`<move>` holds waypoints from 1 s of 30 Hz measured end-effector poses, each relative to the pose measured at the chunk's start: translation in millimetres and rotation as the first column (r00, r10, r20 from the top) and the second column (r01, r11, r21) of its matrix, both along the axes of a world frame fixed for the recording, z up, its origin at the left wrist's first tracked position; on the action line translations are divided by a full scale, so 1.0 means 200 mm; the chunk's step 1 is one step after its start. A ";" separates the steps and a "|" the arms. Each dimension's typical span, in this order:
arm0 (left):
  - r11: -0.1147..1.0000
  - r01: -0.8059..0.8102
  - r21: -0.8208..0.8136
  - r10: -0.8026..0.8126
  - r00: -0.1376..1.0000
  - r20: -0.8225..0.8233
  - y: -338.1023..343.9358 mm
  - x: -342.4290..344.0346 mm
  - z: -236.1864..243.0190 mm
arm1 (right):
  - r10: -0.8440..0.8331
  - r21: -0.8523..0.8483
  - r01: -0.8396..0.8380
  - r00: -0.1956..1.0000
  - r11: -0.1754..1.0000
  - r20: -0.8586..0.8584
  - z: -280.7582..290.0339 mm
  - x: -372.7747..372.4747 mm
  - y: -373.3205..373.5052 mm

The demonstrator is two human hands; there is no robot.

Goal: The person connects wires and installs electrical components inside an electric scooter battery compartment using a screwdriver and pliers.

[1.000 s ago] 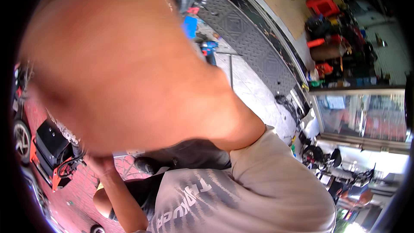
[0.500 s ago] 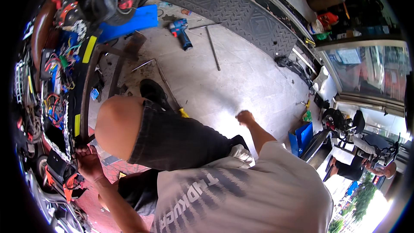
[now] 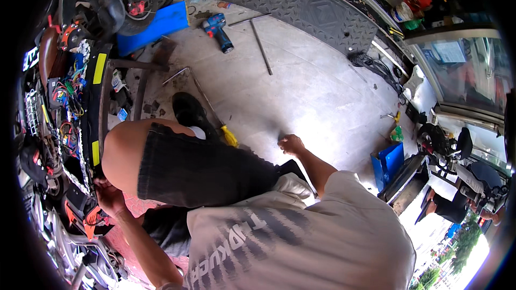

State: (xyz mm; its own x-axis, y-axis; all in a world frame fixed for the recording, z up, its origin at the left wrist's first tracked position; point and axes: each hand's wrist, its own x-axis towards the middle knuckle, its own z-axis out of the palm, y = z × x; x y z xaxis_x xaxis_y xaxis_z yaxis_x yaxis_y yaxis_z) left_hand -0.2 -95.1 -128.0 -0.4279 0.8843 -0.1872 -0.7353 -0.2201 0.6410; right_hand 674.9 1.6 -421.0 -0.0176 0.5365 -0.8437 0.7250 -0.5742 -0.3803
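My left hand [image 3: 110, 198] is at the lower end of a long black panel [image 3: 95, 102] with yellow strips, part of an opened vehicle body. Its fingers are curled against the edge, partly hidden; what they grip does not show. Bundles of coloured wires [image 3: 67, 90] lie exposed beyond the panel. Over the pale floor, right of my knee, hangs my right hand [image 3: 291, 144] with its fingers curled together; anything in them is too small to make out. A yellow-handled tool with a long bent shaft [image 3: 230, 136] lies on the floor between my shoe and that hand.
A blue cordless drill [image 3: 217, 33] and a T-handle wrench [image 3: 261, 48] lie farther off. Near a dark ribbed mat [image 3: 301, 11] is a blue sheet [image 3: 153, 28]. On the right stand a blue box [image 3: 388, 165] and a glass cabinet [image 3: 462, 67]. A metal frame [image 3: 141, 88] borders the panel.
My right hand has shifted slightly left, its fingers still curled. My left hand stays at the panel's lower end. My knee has moved left and the whole view has shifted a little.
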 end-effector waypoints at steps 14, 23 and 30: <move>0.795 -0.585 -0.161 0.596 0.802 0.027 0.13 -0.18 -0.10 | -0.492 0.007 0.655 0.560 0.756 0.667 0.04 0.67 -1.65; 0.885 -0.463 -0.045 0.463 0.865 0.196 0.20 -0.38 -0.09 | -0.552 -0.503 0.648 0.758 0.573 0.348 0.20 0.30 -1.63; 0.944 -0.324 0.055 0.307 0.930 0.202 0.09 -0.50 -0.20 | -0.469 0.008 0.578 0.654 0.816 0.593 0.14 0.07 -1.55</move>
State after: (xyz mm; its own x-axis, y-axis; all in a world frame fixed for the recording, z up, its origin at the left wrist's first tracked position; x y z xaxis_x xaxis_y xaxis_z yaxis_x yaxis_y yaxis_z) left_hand -99.2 -77.1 -169.0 -0.6519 0.7254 -0.2209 -0.7238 -0.5085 0.4664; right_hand 687.9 -307.8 -393.0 0.7100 0.1617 -0.6853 0.3284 -0.9370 0.1192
